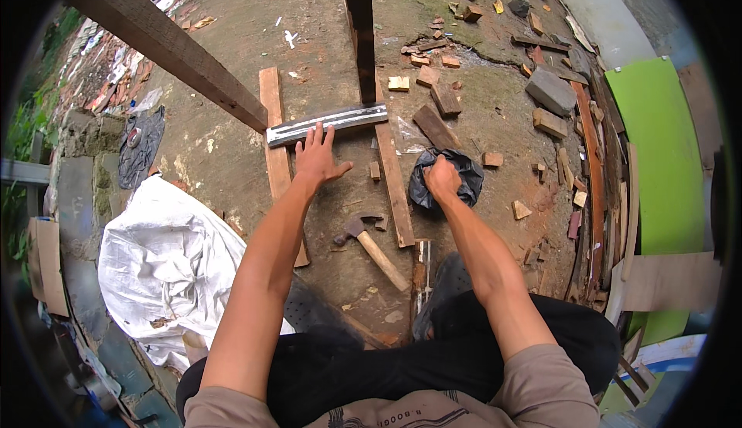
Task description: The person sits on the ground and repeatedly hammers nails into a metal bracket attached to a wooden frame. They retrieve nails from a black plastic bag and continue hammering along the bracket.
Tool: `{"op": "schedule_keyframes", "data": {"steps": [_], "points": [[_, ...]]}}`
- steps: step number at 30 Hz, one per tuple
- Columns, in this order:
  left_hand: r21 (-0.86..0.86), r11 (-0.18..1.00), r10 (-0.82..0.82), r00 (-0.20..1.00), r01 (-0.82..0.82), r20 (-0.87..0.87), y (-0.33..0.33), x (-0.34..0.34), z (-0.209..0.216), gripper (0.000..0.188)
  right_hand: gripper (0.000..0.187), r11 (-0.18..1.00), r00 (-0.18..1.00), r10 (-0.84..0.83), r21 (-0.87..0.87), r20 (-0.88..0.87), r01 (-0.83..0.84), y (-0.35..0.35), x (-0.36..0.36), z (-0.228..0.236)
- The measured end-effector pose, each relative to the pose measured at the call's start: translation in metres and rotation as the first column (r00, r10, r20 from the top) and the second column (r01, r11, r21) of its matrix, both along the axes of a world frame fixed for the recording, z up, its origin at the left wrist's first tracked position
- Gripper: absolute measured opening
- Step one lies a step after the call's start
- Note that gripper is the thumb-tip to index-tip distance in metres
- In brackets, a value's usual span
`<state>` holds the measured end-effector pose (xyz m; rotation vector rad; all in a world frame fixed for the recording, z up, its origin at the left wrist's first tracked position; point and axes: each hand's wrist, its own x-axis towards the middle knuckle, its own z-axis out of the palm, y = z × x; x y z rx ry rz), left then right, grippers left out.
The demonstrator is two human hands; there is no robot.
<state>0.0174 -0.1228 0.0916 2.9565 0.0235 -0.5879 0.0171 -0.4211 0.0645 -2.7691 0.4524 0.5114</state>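
My left hand [315, 161] is open, fingers spread, with its fingertips at the near edge of a dark wooden crosspiece [328, 125] streaked with white. The crosspiece lies across two long wooden strips [276, 130] on the ground. Two upright posts [357, 34] rise beside its far side. My right hand [444, 177] reaches down into a crumpled black plastic bag [470, 184]. Its fingers look bunched together; what they hold, if anything, is hidden. A claw hammer [375, 252] with a wooden handle lies between my forearms, near my feet.
A white sack [166, 254] sits at the left, beside a low block wall [81, 196]. Wood offcuts [445, 99] and a grey stone block [551, 90] lie scattered at the right. Long boards and a green panel [657, 153] line the right side.
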Motion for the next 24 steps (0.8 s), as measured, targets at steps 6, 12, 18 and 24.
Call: {"op": "schedule_keyframes", "data": {"steps": [6, 12, 18, 24], "points": [[-0.002, 1.000, 0.004, 0.969, -0.004, -0.246, -0.006, -0.007, 0.029, 0.099, 0.033, 0.995, 0.980, -0.098, -0.018, -0.176, 0.097, 0.016, 0.009, 0.014], [-0.204, 0.971, 0.116, 0.991, -0.127, -0.067, -0.028, -0.034, 0.028, 0.057, 0.037, 0.999, 0.980, -0.013, 0.034, -0.198, 0.020, -0.010, 0.028, -0.001], [-0.732, 0.638, 0.349, 0.937, -0.239, -0.002, -0.044, -0.029, 0.003, 0.033, 0.016, 0.795, 0.991, 0.007, 0.602, -0.131, 0.074, -0.055, 0.060, 0.015], [-0.876, 0.356, 0.517, 0.849, -0.327, -0.107, -0.053, -0.030, -0.023, 0.031, 0.013, 0.795, 0.958, 0.013, 0.584, -0.288, 0.165, -0.047, 0.059, 0.062]]}}
